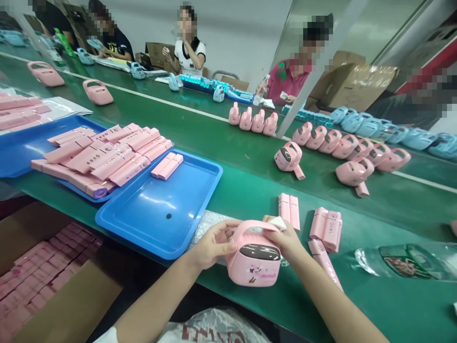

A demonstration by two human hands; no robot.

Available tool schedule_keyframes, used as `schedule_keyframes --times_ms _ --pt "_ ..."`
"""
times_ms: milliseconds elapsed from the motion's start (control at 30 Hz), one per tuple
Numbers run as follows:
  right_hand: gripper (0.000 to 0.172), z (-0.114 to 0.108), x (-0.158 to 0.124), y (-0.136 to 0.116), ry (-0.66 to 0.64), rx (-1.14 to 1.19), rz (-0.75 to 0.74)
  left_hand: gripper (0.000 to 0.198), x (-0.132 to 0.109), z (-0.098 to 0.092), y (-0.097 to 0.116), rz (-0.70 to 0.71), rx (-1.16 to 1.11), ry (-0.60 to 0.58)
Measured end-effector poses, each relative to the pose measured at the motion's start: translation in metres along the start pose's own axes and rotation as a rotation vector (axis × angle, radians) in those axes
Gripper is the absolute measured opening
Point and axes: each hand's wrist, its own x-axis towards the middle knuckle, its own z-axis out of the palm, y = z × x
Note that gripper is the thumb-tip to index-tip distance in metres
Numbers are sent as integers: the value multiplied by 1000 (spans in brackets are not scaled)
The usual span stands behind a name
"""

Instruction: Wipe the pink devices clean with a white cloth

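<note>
A pink handled plastic case (253, 271) with a dark glossy front window and a printed cartoon figure is held upright above the near edge of the green table. My left hand (216, 245) grips its left side, with the thumb beside the handle's base. On the other side, my right hand (282, 238) is closed around the right end of the handle. A small white pad (277, 222) sticks out from the right fingers; whether it is cloth or sponge I cannot tell. Bubble wrap (210, 224) lies behind my left hand.
A blue tray (160, 238) holds two pink bars; another tray (21, 162) is heaped with them. More pink bars (326, 228) lie right, near a plastic bottle (410, 261). Pink cases (332, 143) line the belt (200, 124). A carton (89, 286) stands lower left. Several people sit opposite.
</note>
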Motion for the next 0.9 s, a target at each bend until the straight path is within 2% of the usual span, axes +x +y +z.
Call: schedule_keyframes --times_ms 100,167,200,267,367,433,533,600,667,700,733,767,800,833,900 --pt "28 -12 18 -27 52 -176 9 44 1 0 -1 68 92 211" --pt "26 -21 43 -45 130 -294 37 39 0 0 0 90 161 352" --pt "25 -25 59 -53 176 -347 58 35 -1 0 1 87 185 383" --pt "27 -31 98 -65 262 -436 101 28 -3 -1 3 45 211 360" --pt "21 -27 162 -75 374 -555 173 23 -5 1 1 -43 243 225" --pt "15 -14 205 -76 423 -621 230 22 -6 3 -2 -36 306 142" --pt "27 16 261 -72 468 -655 282 20 -12 6 -3 25 382 94" --pt "32 36 289 -69 484 -646 278 21 -23 2 4 39 375 59" --pt "33 54 309 -66 490 -627 255 21 -37 -9 22 110 448 -9" --pt "34 61 317 -65 490 -617 241 21 -44 -17 35 203 558 -31" --pt "34 67 324 -65 485 -606 228 20 -49 -26 50 315 733 1" --pt "33 73 330 -65 475 -598 216 23 -53 -37 66 435 931 80" --pt "33 77 334 -65 460 -593 202 27 -54 -48 84 504 1128 208" --pt "33 80 337 -66 438 -593 188 29 -52 -60 102 504 1314 314" --pt "33 85 341 -69 388 -605 155 38 -40 -84 133 322 1637 487"
